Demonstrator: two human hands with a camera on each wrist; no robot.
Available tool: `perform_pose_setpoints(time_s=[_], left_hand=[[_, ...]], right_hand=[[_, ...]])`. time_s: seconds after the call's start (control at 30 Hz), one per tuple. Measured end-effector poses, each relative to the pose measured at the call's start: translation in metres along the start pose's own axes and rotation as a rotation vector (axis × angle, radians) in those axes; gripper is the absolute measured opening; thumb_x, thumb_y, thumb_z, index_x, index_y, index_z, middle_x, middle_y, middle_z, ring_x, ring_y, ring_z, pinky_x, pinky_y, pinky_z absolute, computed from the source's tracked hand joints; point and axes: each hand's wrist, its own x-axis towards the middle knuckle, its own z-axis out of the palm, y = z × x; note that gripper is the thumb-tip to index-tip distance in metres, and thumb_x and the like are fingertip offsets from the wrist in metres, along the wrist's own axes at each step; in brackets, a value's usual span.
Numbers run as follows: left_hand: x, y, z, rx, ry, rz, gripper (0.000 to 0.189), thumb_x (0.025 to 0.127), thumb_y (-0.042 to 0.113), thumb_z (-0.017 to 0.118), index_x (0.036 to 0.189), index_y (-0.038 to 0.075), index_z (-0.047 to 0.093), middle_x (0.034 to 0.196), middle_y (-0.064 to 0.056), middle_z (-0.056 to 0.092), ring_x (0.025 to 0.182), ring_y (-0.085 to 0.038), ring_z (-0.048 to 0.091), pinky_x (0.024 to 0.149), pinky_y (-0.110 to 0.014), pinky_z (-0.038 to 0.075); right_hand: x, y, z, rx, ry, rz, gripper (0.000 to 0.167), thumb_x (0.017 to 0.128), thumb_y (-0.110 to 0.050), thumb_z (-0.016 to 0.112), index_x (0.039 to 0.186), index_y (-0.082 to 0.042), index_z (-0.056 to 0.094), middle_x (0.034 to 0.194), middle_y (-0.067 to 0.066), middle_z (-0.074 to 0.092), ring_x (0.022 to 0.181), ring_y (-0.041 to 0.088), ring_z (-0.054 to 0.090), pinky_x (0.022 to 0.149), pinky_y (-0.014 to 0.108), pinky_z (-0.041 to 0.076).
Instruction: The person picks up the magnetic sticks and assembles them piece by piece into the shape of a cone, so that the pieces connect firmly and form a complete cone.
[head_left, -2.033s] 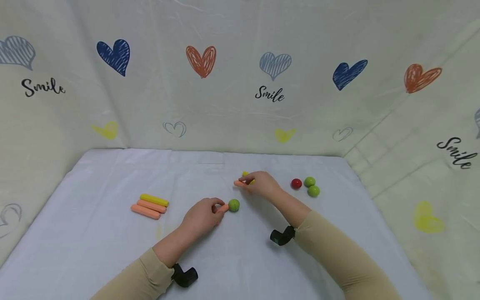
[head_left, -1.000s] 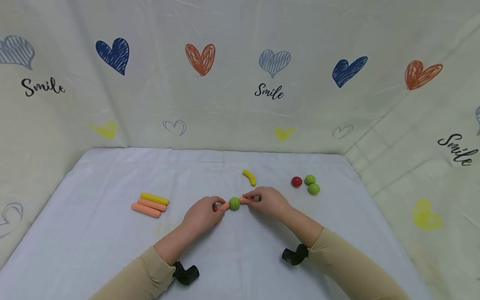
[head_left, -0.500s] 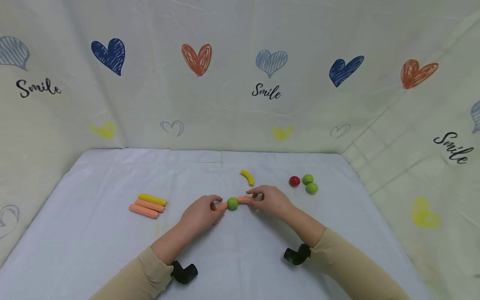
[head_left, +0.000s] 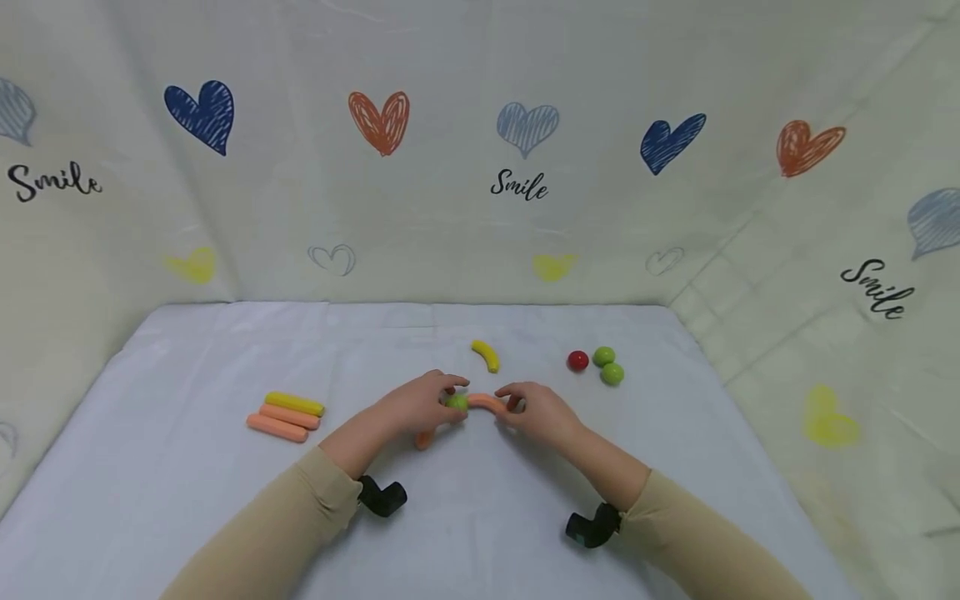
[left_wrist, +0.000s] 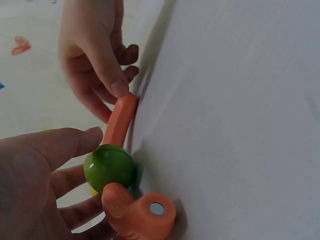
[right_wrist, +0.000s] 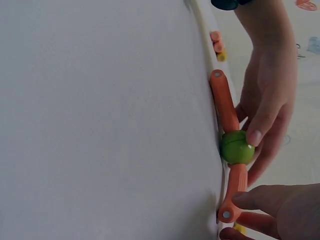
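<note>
A green ball sits between two curved orange magnetic sticks, touching an end of each. My left hand holds the ball, thumb on one side and fingers on the other. The left orange stick bends toward the camera in the left wrist view and shows a silver disc on its end; in the head view my left hand partly hides it. My right hand pinches the far end of the right orange stick between thumb and fingers.
A curved yellow stick lies behind the hands. Left on the white tabletop, a straight yellow stick lies beside two orange sticks. A red ball and two green balls sit at the back right.
My right hand brought its orange stick from beside the yellow one to the ball. My left hand then moved from the left orange stick onto the ball, and that stick now points nearer the camera.
</note>
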Motion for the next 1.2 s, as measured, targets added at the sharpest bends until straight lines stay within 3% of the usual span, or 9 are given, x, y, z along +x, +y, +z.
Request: perform_pose_setpoints(time_s=[0.1, 0.33, 0.43, 0.63, 0.87, 1.2], left_hand=[[0.004, 0.001, -0.003, 0.020, -0.034, 0.014, 0.050, 0.094, 0.037, 0.067, 0.142, 0.026, 0.055, 0.129, -0.002, 0.056, 0.113, -0.019, 0.055, 0.099, -0.045, 0.043], [0.003, 0.003, -0.005, -0.001, -0.061, -0.013, 0.039, 0.096, 0.030, 0.065, 0.135, 0.029, 0.062, 0.128, -0.001, 0.056, 0.084, -0.014, 0.057, 0.088, -0.039, 0.046], [0.001, 0.002, -0.005, 0.001, -0.051, -0.026, 0.038, 0.095, 0.030, 0.066, 0.134, 0.028, 0.062, 0.125, -0.001, 0.058, 0.087, -0.015, 0.058, 0.089, -0.040, 0.046], [-0.007, 0.000, -0.003, -0.029, 0.004, -0.036, 0.039, 0.094, 0.031, 0.067, 0.132, 0.023, 0.062, 0.118, -0.002, 0.063, 0.101, -0.018, 0.057, 0.093, -0.044, 0.045], [-0.020, -0.003, 0.003, -0.090, 0.084, -0.095, 0.046, 0.093, 0.034, 0.069, 0.136, 0.020, 0.059, 0.112, -0.004, 0.065, 0.092, -0.017, 0.058, 0.084, -0.042, 0.047], [-0.035, -0.004, 0.010, -0.112, 0.168, -0.180, 0.054, 0.091, 0.038, 0.071, 0.139, 0.018, 0.055, 0.090, -0.001, 0.060, 0.078, -0.018, 0.054, 0.070, -0.036, 0.044]], right_hand=[[0.001, -0.002, 0.002, 0.009, -0.005, 0.008, 0.033, 0.089, -0.021, 0.076, 0.121, -0.016, 0.070, 0.087, -0.002, 0.063, 0.078, 0.016, 0.056, 0.066, 0.028, 0.048], [0.005, -0.007, 0.008, 0.011, 0.008, 0.009, 0.031, 0.090, -0.022, 0.075, 0.120, -0.017, 0.071, 0.089, -0.001, 0.062, 0.081, 0.017, 0.054, 0.067, 0.030, 0.048], [0.006, -0.009, 0.010, 0.019, 0.015, 0.004, 0.029, 0.090, -0.023, 0.075, 0.118, -0.017, 0.072, 0.089, -0.002, 0.062, 0.083, 0.018, 0.054, 0.069, 0.030, 0.048], [0.015, -0.014, 0.013, 0.018, 0.032, -0.042, 0.024, 0.092, -0.026, 0.073, 0.113, -0.017, 0.074, 0.085, -0.004, 0.063, 0.081, 0.016, 0.054, 0.069, 0.030, 0.047], [0.027, -0.026, 0.014, -0.030, 0.038, -0.092, 0.022, 0.092, -0.030, 0.072, 0.112, -0.021, 0.076, 0.092, -0.005, 0.067, 0.084, 0.016, 0.056, 0.073, 0.032, 0.049], [0.040, -0.036, 0.017, -0.072, 0.004, -0.232, 0.023, 0.094, -0.022, 0.071, 0.116, -0.021, 0.076, 0.111, -0.005, 0.070, 0.096, 0.014, 0.061, 0.081, 0.032, 0.049]])
